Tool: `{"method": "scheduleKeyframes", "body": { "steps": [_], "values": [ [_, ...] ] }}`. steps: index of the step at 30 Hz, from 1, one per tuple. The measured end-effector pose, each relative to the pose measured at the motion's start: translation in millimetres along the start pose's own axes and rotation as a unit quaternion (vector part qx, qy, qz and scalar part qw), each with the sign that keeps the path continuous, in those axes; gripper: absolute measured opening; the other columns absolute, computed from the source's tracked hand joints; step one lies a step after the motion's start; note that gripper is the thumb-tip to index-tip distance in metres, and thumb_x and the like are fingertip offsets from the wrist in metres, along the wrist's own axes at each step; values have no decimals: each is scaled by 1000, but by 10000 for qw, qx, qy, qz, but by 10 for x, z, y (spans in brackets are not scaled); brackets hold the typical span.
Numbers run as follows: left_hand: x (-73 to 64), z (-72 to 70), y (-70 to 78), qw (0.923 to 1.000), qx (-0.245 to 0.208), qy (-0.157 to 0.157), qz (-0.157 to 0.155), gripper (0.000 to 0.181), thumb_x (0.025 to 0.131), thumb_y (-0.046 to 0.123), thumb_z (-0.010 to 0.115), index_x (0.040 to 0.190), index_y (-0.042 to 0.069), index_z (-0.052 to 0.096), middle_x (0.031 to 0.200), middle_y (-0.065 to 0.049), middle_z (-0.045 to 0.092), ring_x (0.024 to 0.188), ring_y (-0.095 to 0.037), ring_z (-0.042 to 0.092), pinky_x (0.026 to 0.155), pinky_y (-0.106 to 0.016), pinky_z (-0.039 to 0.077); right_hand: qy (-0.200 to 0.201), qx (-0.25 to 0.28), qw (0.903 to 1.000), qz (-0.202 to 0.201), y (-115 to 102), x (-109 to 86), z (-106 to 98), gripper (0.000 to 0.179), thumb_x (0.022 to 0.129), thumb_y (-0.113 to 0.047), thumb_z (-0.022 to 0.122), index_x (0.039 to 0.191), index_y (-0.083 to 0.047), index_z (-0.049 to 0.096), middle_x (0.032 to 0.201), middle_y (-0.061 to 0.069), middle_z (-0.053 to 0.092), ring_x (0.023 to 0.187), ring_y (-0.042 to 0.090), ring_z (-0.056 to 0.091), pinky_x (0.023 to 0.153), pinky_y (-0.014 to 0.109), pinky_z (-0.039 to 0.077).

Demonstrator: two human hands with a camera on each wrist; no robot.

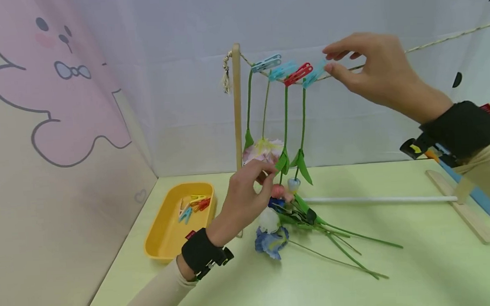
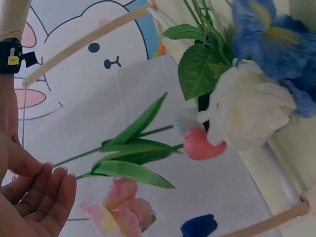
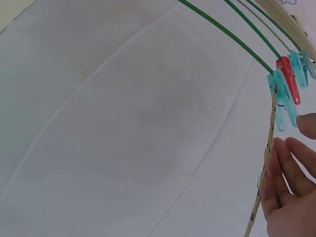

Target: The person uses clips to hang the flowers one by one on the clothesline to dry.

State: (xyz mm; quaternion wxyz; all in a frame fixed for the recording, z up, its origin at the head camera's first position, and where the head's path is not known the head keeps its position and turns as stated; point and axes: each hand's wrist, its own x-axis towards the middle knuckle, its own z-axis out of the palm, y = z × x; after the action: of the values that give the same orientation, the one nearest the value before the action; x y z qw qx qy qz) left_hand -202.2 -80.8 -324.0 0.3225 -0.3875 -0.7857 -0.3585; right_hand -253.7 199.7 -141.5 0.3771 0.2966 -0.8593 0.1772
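Note:
My right hand (image 1: 377, 69) is raised beside the rope (image 1: 429, 47), thumb and fingers parted, just off the end of a light blue clothespin (image 1: 315, 74). That clothespin clips the stem of a pale blue tulip (image 1: 294, 184) to the rope. Left of it, a red clothespin (image 1: 299, 74) and two bluish ones hold more artificial flowers upside down, among them a frilly pink flower (image 1: 271, 147) and a pink tulip (image 2: 202, 144). Lower down, my left hand (image 1: 247, 198) hovers near the tulip leaves, fingers loosely bent, with nothing visible in its grasp.
A yellow tray (image 1: 158, 239) with several clothespins stands at left. Loose flowers lie mid-table, including a white rose (image 1: 268, 220) and a blue iris (image 1: 272, 243). A wooden post (image 1: 238, 107) carries the rope; a white rod (image 1: 378, 200) meets a wooden bar (image 1: 465, 212) at right.

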Motion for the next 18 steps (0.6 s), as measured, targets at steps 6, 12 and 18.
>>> {"method": "scheduleKeyframes", "body": {
  "steps": [6,12,18],
  "values": [
    [-381,-213,-203,9977,264,-18,-617,10,91,5,66,100,8,68,89,0,65,71,-9,57,61,-26,54,586,13,9982,-102,-52,-107,-46,33,91,-20,66,121,-5,70,112,12,71,97,27,62,80,14,43],
    [-720,-433,-487,9916,527,49,-1183,10,88,4,70,97,8,70,84,0,68,66,-10,58,56,-32,55,1153,9,9912,-655,-96,-280,-94,27,90,-11,64,114,-2,73,104,13,74,89,24,64,77,17,43],
    [-1024,-678,-863,9767,1013,-121,-1887,8,86,4,72,94,6,71,82,-1,69,63,-12,59,55,-33,55,1365,163,9871,-824,-167,-529,-110,22,87,-4,64,105,-1,76,94,13,75,87,0,58,76,7,37]
  ]
}}
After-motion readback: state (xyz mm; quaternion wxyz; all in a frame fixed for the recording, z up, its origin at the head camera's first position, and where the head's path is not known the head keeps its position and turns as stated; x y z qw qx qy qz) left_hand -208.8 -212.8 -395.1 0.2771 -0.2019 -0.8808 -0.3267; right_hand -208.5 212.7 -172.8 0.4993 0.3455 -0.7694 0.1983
